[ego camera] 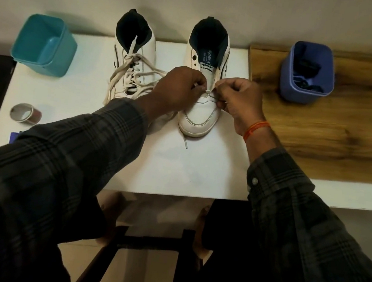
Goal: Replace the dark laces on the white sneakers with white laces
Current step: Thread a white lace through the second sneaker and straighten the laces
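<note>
Hands meet over the lower eyelets of the right-hand sneaker (199, 109), both reaching forward from dark plaid sleeves. The left hand (177, 88) has its fingers curled in a pinch on the white lace (206, 90) near its tip. The right hand (239, 98) is also curled, pinching the same lace close against the shoe's eyelet row; an orange thread band (255, 129) circles that wrist.

The sneaker being worked on is white with a dark lining and a printed insole, toe pointing toward the person, standing on the white table (200, 170). Most of its eyelets show no lace. A loose end of the white lace lies on the table just in front of the toe.

The other sneaker (133, 57) stands to the left, just beside the first, already threaded with a white lace whose loose ends trail over its side and onto the table.

A teal container (44, 45) stands at the far left of the table; nothing can be seen inside it. A blue container (307, 72) stands to the right on a wooden board (333, 135), well apart from the shoes, with dark laces (306, 66) bundled inside. A roll of tape (25, 113) lies near the left forearm.
</note>
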